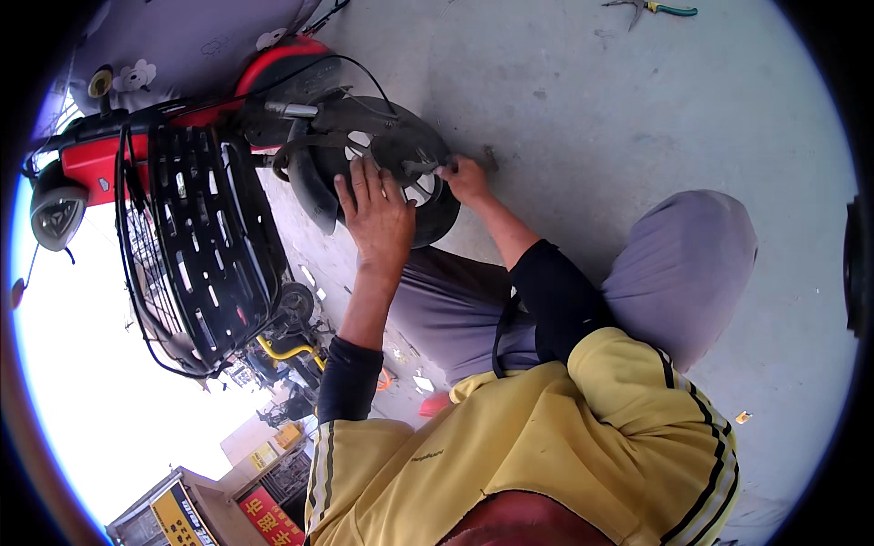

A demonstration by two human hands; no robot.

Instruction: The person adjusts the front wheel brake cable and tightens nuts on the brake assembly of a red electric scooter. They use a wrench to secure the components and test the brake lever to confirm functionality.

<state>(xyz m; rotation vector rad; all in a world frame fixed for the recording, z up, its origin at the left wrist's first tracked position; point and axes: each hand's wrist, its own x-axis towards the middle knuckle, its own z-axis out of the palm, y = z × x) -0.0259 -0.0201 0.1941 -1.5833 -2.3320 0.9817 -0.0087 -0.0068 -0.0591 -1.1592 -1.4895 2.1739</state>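
In front of me is the front wheel (437, 214) of a red and black scooter, with a black tyre and pale spokes. My left hand (378, 218) lies against the wheel by the fork, its fingers stretched out and holding nothing. At the tyre's right side my right hand (470, 180) is closed round the end of a short grey metal tool (421, 168). That tool reaches to the hub area and looks like a wrench, though its exact kind is unclear. A black mudguard (314, 196) curves beside my left fingertips.
A black basket (205, 246) and a headlight (59, 217) jut out at the left. Green-handled pliers (651, 9) lie on the grey concrete floor (637, 109) at the far right. Debris and a yellow-framed vehicle (291, 350) are at the lower left.
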